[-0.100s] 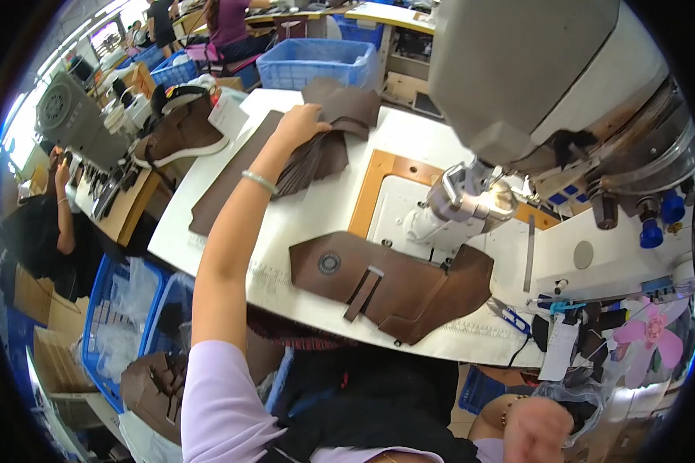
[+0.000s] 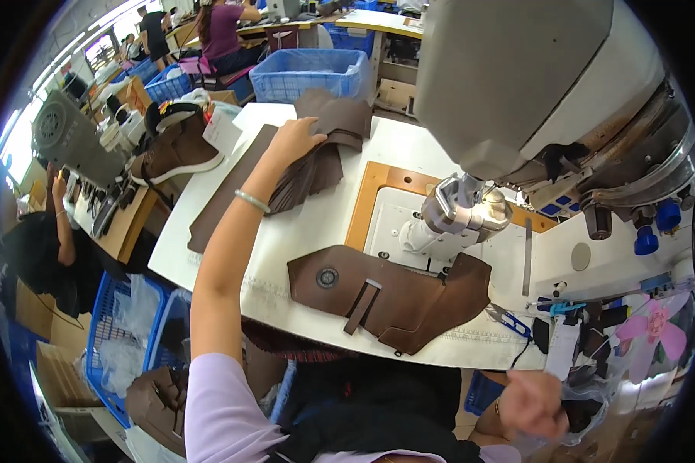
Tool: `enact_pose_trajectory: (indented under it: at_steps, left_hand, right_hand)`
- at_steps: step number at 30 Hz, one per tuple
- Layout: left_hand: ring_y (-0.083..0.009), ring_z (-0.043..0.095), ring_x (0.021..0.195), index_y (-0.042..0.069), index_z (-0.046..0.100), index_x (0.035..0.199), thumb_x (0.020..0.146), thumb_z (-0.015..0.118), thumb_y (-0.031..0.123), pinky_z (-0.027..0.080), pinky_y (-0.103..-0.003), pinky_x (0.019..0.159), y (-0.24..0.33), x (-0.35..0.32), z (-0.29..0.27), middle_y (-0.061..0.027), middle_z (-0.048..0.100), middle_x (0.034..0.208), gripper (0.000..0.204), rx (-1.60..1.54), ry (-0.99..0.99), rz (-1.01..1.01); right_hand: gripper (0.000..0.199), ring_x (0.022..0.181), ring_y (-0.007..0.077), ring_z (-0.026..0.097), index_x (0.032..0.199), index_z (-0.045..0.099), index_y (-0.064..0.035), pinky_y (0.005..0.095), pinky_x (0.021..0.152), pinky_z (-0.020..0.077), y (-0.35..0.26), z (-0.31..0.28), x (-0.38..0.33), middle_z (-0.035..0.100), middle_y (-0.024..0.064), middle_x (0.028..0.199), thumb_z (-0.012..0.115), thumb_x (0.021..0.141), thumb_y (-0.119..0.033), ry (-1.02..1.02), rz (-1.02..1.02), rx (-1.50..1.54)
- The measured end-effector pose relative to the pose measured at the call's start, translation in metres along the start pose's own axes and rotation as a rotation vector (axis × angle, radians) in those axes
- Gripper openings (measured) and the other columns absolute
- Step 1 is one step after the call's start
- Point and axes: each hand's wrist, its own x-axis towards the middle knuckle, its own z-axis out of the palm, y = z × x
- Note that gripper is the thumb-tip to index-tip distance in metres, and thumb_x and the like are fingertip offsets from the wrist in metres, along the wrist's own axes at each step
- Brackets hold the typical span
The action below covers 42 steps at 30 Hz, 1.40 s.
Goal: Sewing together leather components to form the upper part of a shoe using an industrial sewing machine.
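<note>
At the far left of the white table, my left hand (image 2: 295, 140) lies on a pile of brown leather pieces (image 2: 316, 174), its thumb and fingers apart; no piece shows lifted. Another part of the pile, a curved brown leather piece (image 2: 346, 119), extends beyond my fingers. Nearer to me, a brown leather shoe upper piece (image 2: 417, 305) with a round emblem and a slot lies flat beside the sewing machine head (image 2: 459, 208). My right hand (image 2: 531, 403) is off the table's near edge at the lower right, smeared by motion, so its fingers cannot be made out.
Blue-handled thread snips (image 2: 508, 318) lie at the table's right end near a pink flower ornament (image 2: 652, 328). A brown boot (image 2: 179, 147) stands at the left. Blue crates (image 2: 309, 76) are behind the table and at lower left. Other people work farther off.
The whole view has shifted slightly, so the table sits lower. My right hand has risen toward the table's near edge. My left hand stays at the leather pile.
</note>
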Motion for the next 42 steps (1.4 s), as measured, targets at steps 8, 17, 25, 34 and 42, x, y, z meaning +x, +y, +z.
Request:
enact_pose_trajectory:
  at_steps: [8,17,25,34,42]
  left_hand:
    - [-0.0349,0.062,0.095,0.006,0.055,0.127,0.076,0.076,0.029,0.05,-0.04,0.087,0.013,-0.027,-0.056,-0.0235,0.06,0.105,0.06,-0.222,0.393,-0.111]
    - [-0.0167,0.06,0.094,0.006,0.06,0.126,0.083,0.074,0.022,0.05,-0.029,0.079,0.008,-0.092,-0.104,-0.012,0.061,0.113,0.048,-0.572,0.533,-0.095]
    - [-0.0422,0.061,0.105,0.0,0.059,0.122,0.083,0.072,0.044,0.048,-0.046,0.09,0.017,-0.074,-0.035,-0.0255,0.064,0.112,0.061,-0.118,0.129,-0.116]
    - [-0.0401,0.063,0.11,-0.005,0.06,0.125,0.079,0.073,0.051,0.049,-0.044,0.093,-0.109,-0.068,-0.016,-0.0311,0.064,0.113,0.073,0.039,0.013,-0.324]
    - [-0.0365,0.064,0.11,-0.003,0.053,0.134,0.079,0.075,0.044,0.048,-0.04,0.094,-0.092,-0.063,-0.014,-0.0288,0.065,0.116,0.076,0.055,-0.024,-0.271]
  right_hand:
    - [0.03,0.059,0.0244,0.064,0.113,0.059,0.007,0.031,0.057,0.0523,0.062,0.09,-0.008,0.069,0.016,0.08,0.056,0.083,0.012,0.06,0.243,-0.141]
    - [0.025,0.09,0.0269,0.064,0.116,0.059,0.0024,0.0352,0.081,0.0515,0.065,0.104,-0.01,0.063,0.0157,0.101,0.056,0.091,0.003,-0.115,0.635,-0.137]
    - [0.019,0.091,0.0299,0.063,0.11,0.061,0.0035,0.0363,0.082,0.0499,0.059,0.11,-0.015,0.063,0.0165,0.1,0.057,0.091,0.002,-0.109,0.63,-0.103]
    - [0.046,0.11,0.0326,0.056,0.125,0.056,0.0021,0.0407,0.096,0.0429,0.068,0.098,-0.015,0.06,0.0182,0.121,0.072,0.087,-0.02,-0.257,0.631,-0.192]
    - [0.084,0.114,0.0282,0.054,0.146,0.035,0.0013,0.0389,0.1,0.0418,0.098,0.104,-0.006,0.057,0.0185,0.126,0.08,0.08,-0.026,-0.426,0.8,-0.081]
